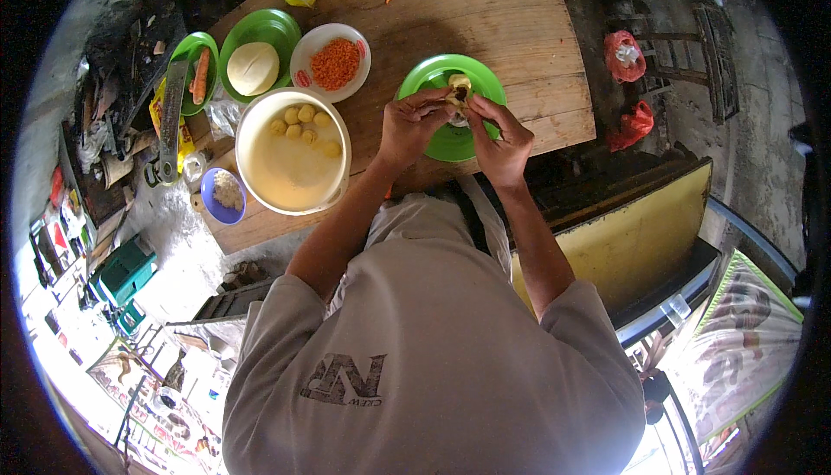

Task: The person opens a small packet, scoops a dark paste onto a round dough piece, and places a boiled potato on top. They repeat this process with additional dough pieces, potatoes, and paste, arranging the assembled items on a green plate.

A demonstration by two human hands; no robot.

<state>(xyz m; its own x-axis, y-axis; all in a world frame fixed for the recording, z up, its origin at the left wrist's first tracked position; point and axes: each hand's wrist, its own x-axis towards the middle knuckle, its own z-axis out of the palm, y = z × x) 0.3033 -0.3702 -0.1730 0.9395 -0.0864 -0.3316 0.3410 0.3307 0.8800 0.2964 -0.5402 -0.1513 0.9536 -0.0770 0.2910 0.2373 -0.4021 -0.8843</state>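
Over a green plate (480,77) at the table's right, my two hands meet at the fingertips. My left hand (409,124) and my right hand (504,139) pinch a small piece of pale yellow dough (459,83) from either side. Something dark brown shows in the dough's middle. The fingers hide part of the dough, and a pale bit below it is too small to make out. Left of my left forearm stands a white tub (294,185) with several small yellow balls (305,116) inside.
A white bowl of chopped orange bits (335,64), a green plate with a large pale dough ball (252,68), a green dish with carrots (201,77) and a blue bowl of white shreds (228,191) crowd the wooden table's (485,12) left. Red bags (625,55) hang beyond its right edge.
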